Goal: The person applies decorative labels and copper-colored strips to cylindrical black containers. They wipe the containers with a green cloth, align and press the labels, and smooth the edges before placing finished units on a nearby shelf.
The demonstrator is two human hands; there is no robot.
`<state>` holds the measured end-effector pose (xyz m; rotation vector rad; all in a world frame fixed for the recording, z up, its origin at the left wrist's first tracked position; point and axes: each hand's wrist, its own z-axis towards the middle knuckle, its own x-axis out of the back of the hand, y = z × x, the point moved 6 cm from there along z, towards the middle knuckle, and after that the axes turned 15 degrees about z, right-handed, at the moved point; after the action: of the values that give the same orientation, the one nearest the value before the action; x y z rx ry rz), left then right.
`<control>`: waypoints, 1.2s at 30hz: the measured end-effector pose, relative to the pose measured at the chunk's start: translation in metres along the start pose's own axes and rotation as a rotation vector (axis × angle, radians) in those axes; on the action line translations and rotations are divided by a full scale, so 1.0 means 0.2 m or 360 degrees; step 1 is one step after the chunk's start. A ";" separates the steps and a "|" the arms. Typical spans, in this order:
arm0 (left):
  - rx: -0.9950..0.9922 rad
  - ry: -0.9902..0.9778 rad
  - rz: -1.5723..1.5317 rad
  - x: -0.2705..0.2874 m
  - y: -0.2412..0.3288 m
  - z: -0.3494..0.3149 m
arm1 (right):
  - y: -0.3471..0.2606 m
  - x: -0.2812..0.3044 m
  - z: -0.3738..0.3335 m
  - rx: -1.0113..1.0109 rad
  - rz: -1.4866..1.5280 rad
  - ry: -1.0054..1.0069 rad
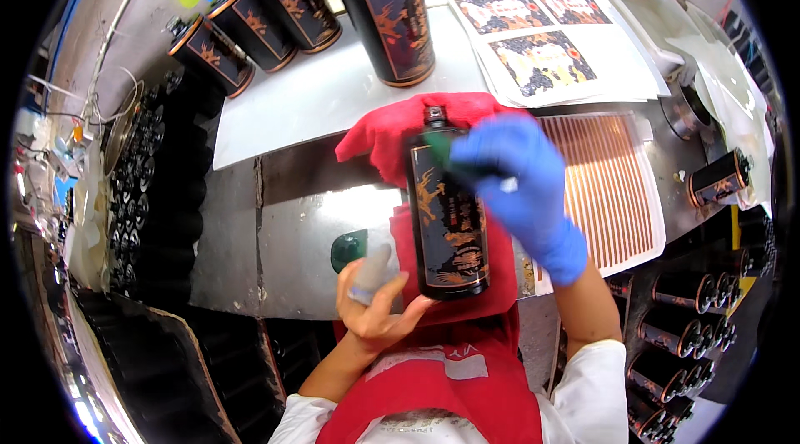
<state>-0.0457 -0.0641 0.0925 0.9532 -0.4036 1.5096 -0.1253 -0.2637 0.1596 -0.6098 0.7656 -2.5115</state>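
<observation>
A black bottle (450, 219) with gold and copper decoration lies on a red cloth (500, 277), its neck pointing away from me. My right hand (512, 173), in a blue glove, is closed over the bottle's upper part. It grips a green scraper (437, 147), smeared by motion and partly hidden by the fingers. My left hand (375, 302) is bare except for whitish covers on its fingers. Its fingers are spread, with one fingertip at the bottle's base. Beside it on the metal table lies a flat, dark green rounded piece (348, 251).
Several similar bottles (387, 19) stand at the back. Printed sheets (542, 44) lie at the back right, above a copper-striped sheet (604, 194). Dark bottles (129, 202) crowd the left side; more bottles (679, 323) lie stacked at the lower right.
</observation>
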 end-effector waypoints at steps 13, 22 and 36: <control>-0.0053 -0.0142 -0.0432 -0.12 -0.01 0.09 | -0.09 -0.01 -0.01 -0.0144 -0.0031 -0.0183; 0.0014 -0.0072 -0.0569 -0.13 -0.09 0.04 | -0.13 -0.07 -0.27 -0.0975 0.0495 -0.0142; 0.0088 -0.0137 -0.0647 -0.15 -0.10 0.03 | -0.42 -0.15 -0.39 -0.0290 0.0019 -0.0872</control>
<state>-0.0281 -0.0841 0.0671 1.0735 -0.2129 1.1179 -0.1653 -0.1520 0.1431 -1.2786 0.7769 -2.1135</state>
